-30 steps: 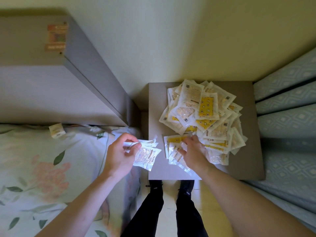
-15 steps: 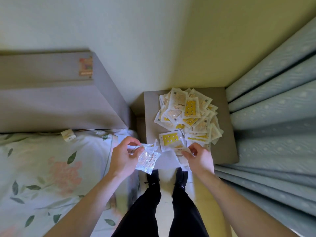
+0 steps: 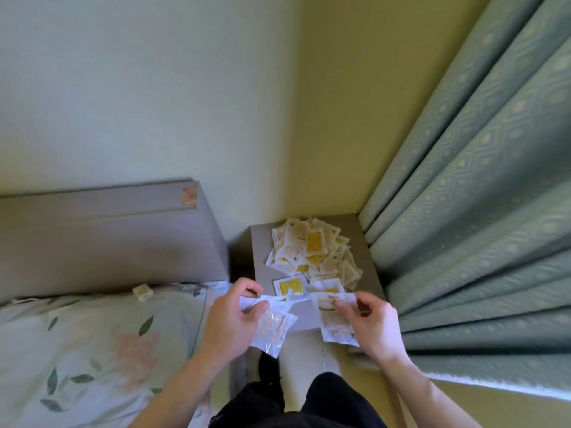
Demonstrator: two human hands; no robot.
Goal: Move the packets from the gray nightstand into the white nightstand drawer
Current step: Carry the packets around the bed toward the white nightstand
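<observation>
A pile of white and yellow packets (image 3: 312,251) lies on the gray nightstand (image 3: 259,242) in the corner. One yellow packet (image 3: 290,285) lies apart near its front. My left hand (image 3: 231,316) pinches a small bunch of clear and white packets (image 3: 272,325) just left of the nightstand's front edge. My right hand (image 3: 374,325) pinches another packet (image 3: 333,319) lifted above the front edge. No white nightstand or drawer is in view.
A gray headboard (image 3: 108,236) and a bed with a floral cover (image 3: 92,350) lie to the left. Blue-green patterned curtains (image 3: 479,211) hang close on the right. My legs (image 3: 293,403) stand in front of the nightstand.
My right hand has lifted a packet off the nightstand's front edge. The view has tilted up and back from the nightstand. My left hand keeps its bunch.
</observation>
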